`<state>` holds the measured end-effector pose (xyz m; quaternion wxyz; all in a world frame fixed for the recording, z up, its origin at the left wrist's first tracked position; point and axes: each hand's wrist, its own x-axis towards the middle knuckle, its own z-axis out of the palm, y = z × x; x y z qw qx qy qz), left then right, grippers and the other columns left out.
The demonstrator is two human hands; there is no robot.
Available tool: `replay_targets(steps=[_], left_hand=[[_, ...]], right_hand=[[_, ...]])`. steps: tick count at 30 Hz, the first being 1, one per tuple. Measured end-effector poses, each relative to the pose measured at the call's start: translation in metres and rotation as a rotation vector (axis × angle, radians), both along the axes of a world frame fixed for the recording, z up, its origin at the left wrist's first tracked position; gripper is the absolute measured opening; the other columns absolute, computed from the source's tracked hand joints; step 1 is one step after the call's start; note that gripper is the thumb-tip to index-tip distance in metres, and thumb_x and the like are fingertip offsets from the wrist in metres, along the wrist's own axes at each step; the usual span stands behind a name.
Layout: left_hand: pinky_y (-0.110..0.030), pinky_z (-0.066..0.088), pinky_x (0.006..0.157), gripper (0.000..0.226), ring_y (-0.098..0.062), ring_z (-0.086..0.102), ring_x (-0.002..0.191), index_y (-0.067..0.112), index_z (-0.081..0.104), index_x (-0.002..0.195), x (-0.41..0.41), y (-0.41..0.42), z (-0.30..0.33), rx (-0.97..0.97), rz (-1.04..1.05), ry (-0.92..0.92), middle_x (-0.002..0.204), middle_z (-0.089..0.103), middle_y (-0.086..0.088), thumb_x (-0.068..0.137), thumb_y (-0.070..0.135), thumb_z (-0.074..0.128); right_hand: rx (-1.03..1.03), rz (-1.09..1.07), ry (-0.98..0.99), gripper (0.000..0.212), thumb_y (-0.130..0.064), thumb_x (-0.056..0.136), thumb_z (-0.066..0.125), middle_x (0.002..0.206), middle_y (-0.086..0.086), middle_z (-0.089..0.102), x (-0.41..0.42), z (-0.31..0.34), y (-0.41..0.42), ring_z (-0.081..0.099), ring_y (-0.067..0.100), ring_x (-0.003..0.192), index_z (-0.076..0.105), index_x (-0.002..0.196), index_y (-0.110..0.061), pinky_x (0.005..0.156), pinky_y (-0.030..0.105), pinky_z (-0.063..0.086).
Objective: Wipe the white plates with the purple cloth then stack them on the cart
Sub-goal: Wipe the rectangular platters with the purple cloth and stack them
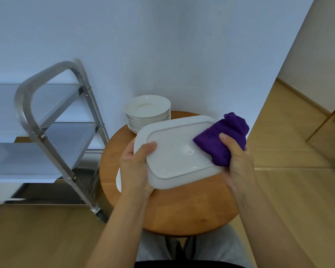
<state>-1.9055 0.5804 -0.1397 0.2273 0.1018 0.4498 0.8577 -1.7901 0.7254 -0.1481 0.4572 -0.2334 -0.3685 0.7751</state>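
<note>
My left hand (136,167) grips the left edge of a white rectangular plate (174,153), held upside down above the round wooden table (182,213). My right hand (237,163) presses a bunched purple cloth (223,140) against the plate's right edge and underside. Behind it, a stack of several round white plates (147,113) stands at the table's far side. Another white plate (118,180) peeks out beneath my left hand. The metal cart (52,132) stands to the left with its shelves bare.
A white wall runs close behind the table and cart. Wooden floor spreads to the right and front. The cart's tubular handle (27,97) rises near the table's left edge. My knees show below the table.
</note>
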Motion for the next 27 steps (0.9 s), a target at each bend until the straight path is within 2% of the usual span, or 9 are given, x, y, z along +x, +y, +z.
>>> replay_targets(steps=[5,9,12,15,17,19,23,27], left_hand=[[-0.032,0.058,0.066,0.021,-0.021,0.069,0.082,0.016,0.068,0.093,0.018,0.022,-0.012,-0.038,0.104,-0.117,0.087,0.074,-0.002,0.079,0.002,0.064],[-0.034,0.058,0.079,0.026,-0.022,0.07,0.093,0.013,0.066,0.108,0.043,0.037,-0.02,-0.008,0.041,-0.221,0.099,0.074,-0.005,0.083,0.007,0.063],[-0.031,0.058,0.073,0.039,-0.023,0.068,0.097,0.015,0.063,0.114,0.026,0.015,-0.031,-0.064,-0.115,-0.114,0.106,0.072,-0.007,0.075,0.019,0.067],[-0.036,0.058,0.066,0.056,-0.029,0.07,0.092,0.013,0.064,0.114,-0.002,-0.004,-0.027,-0.14,-0.389,-0.226,0.104,0.072,-0.014,0.064,0.038,0.071],[-0.043,0.057,0.077,0.061,-0.032,0.068,0.098,0.011,0.061,0.121,-0.011,-0.002,-0.024,-0.222,-0.528,-0.334,0.109,0.07,-0.015,0.065,0.035,0.071],[-0.05,0.049,0.091,0.058,-0.035,0.061,0.11,0.009,0.058,0.126,-0.012,0.002,-0.021,-0.259,-0.598,-0.391,0.119,0.065,-0.017,0.072,0.027,0.069],[-0.047,0.055,0.081,0.052,-0.035,0.065,0.104,0.011,0.061,0.123,-0.009,0.005,-0.029,-0.169,-0.572,-0.37,0.117,0.066,-0.018,0.074,0.028,0.069],[-0.051,0.049,0.091,0.055,-0.036,0.063,0.107,0.013,0.061,0.123,-0.002,0.006,-0.036,-0.158,-0.498,-0.309,0.116,0.067,-0.016,0.072,0.033,0.07]], right_hand=[[-0.14,-0.128,-0.02,0.052,-0.014,0.072,0.076,0.107,0.002,0.071,-0.008,-0.007,-0.021,0.068,0.017,0.098,0.06,0.121,-0.015,0.079,0.03,0.056],[-0.219,-0.042,0.004,0.041,-0.016,0.071,0.076,0.1,0.003,0.073,-0.022,-0.021,-0.053,0.07,0.021,0.093,0.064,0.11,-0.021,0.078,0.037,0.057],[-0.19,0.038,-0.003,0.043,-0.013,0.063,0.076,0.095,0.004,0.074,-0.009,-0.018,-0.042,0.071,0.02,0.087,0.065,0.104,-0.019,0.067,0.034,0.057],[-0.105,0.238,-0.131,0.045,-0.009,0.06,0.075,0.094,0.009,0.073,0.007,-0.013,-0.023,0.071,0.021,0.081,0.065,0.105,-0.012,0.06,0.03,0.056],[-0.046,0.378,-0.242,0.048,-0.01,0.059,0.076,0.095,0.01,0.073,0.009,-0.013,-0.02,0.071,0.022,0.08,0.065,0.105,-0.013,0.06,0.031,0.056],[0.013,0.42,-0.316,0.054,-0.014,0.056,0.079,0.097,0.01,0.073,0.007,-0.014,-0.023,0.071,0.024,0.084,0.064,0.107,-0.014,0.062,0.032,0.056],[0.061,0.275,-0.273,0.064,-0.018,0.059,0.082,0.103,0.008,0.071,0.007,-0.024,-0.034,0.069,0.026,0.091,0.058,0.118,-0.018,0.068,0.037,0.057],[0.141,0.132,-0.281,0.063,-0.023,0.058,0.085,0.098,0.001,0.071,0.018,-0.033,-0.047,0.069,0.02,0.088,0.059,0.115,-0.022,0.064,0.028,0.055]])
